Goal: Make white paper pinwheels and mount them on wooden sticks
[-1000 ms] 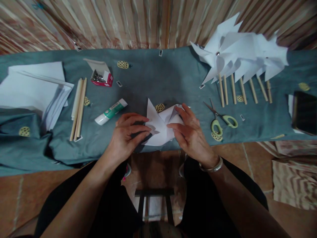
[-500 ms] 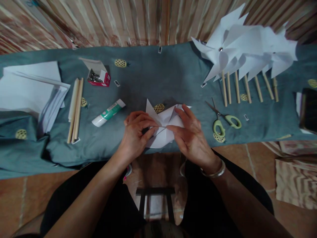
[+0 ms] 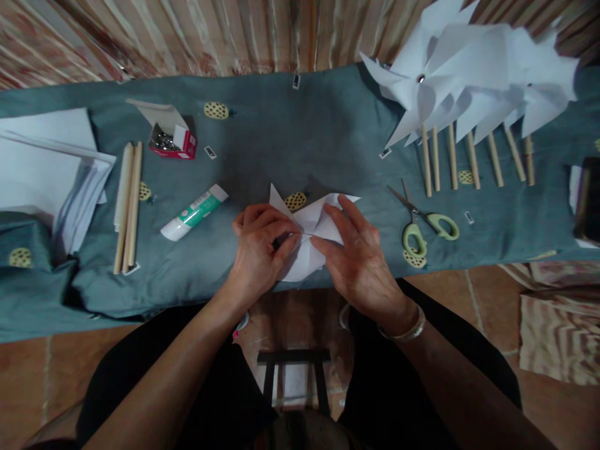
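A white paper pinwheel (image 3: pixel 304 259) lies near the table's front edge, its corners folded in toward the middle. My left hand (image 3: pixel 262 247) pinches the folded tips at its centre between thumb and fingers. From the other side my right hand (image 3: pixel 359 256) grips the paper, thumb near the centre and fingertips on the right-hand blade. What lies under my left fingertips is hidden. A pair of green-handled scissors (image 3: pixel 424 222) rests open to the right, and a glue stick (image 3: pixel 194 212) lies to the left.
Finished pinwheels (image 3: pixel 462 69) on wooden sticks lie at the back right. On the left are loose sticks (image 3: pixel 129 209), a small open box (image 3: pixel 173 144) of metal pieces and stacked white paper (image 3: pixel 42 156). A dark object (image 3: pixel 588 200) sits at the right edge.
The view has shifted slightly, so the things on the left appear farther left. Both hands stay on the paper pinwheel; the right fingers have shifted a little over it.
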Demonstrator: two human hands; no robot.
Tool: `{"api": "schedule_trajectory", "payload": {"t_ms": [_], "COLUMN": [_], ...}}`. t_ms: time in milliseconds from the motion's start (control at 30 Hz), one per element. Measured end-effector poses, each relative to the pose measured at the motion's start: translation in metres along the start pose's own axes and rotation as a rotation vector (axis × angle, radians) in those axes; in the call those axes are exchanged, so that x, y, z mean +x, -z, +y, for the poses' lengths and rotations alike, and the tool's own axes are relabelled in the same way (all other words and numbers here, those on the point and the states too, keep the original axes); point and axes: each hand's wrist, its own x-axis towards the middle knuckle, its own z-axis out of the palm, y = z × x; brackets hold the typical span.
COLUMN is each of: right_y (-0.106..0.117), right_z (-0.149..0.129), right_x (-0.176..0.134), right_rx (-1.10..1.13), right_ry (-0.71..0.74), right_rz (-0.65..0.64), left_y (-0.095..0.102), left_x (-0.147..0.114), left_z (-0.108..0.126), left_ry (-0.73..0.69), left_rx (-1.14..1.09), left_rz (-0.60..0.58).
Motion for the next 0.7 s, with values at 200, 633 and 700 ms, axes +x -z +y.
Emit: {"api": "schedule_trajectory", "payload": {"t_ms": [200,633,700], "right_y": [-0.0003,0.0023,0.0022], "right_z": [0.0006,-0.0009,-0.0006], "right_x": [-0.001,0.0001,0.0], "right_rx": [0.006,-0.017,-0.016], "right_ry": [-0.019,-0.017,-0.019], "right_rz": [-0.035,-0.044,-0.041], "left_y": [-0.0017,-0.0034,-0.0036], "left_x": [0.0019,0.0052,0.0057], "left_z": [0.0033,0.0066,0.007], "left_ry": [0.026,0.044,0.053], "left_rx": [-0.002,0.051,0.052], "left_rz": [0.003,-0.029,-0.036]}}
